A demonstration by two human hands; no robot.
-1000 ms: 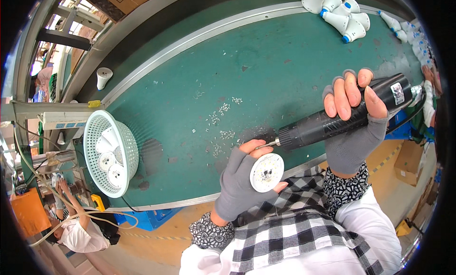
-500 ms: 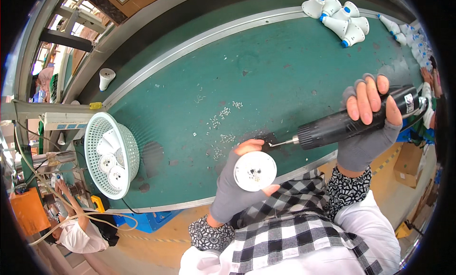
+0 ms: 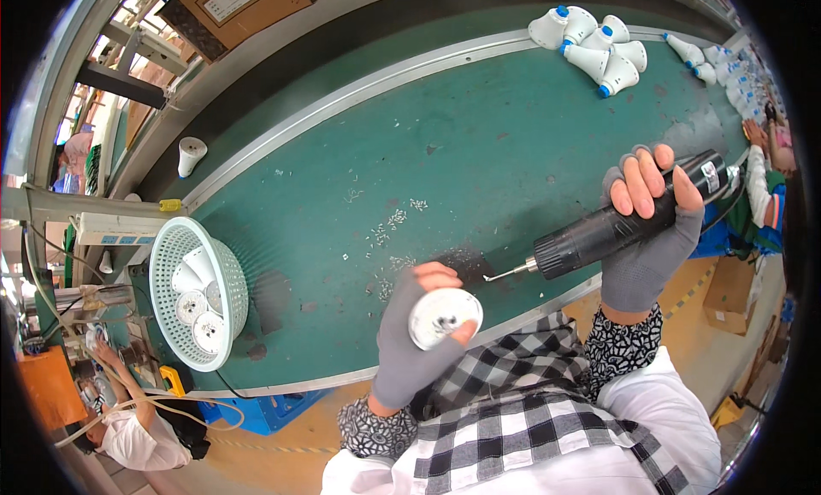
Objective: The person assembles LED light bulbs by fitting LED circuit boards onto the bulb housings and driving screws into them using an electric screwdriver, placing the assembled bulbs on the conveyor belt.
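My left hand [image 3: 406, 354], in a grey fingerless glove, grips a white LED bulb body [image 3: 443, 305] near the bench's front edge. The bulb's round face is turned up and the thumb presses over its lower right part; small dark parts show at its centre. My right hand [image 3: 646, 226], gloved alike, is wrapped round a black electric screwdriver [image 3: 575, 241]. Its thin bit points left, with a small bright piece, seemingly a screw, at the tip. The tip is apart from the bulb. Small loose screws [image 3: 391, 228] lie in scattered heaps beyond my left hand.
A pale green basket [image 3: 240, 281] at the left holds several white bulb bodies. More blue-capped bulb bodies [image 3: 590, 61] cluster at the far right of the green bench [image 3: 342, 153]. One lone bulb body [image 3: 191, 156] stands beyond the rail. Other people work at both sides.
The bulb in my left hand has tilted, and my thumb has come over its face. The screwdriver stays in my right hand, nearly still over the bench. The view has shifted slightly.
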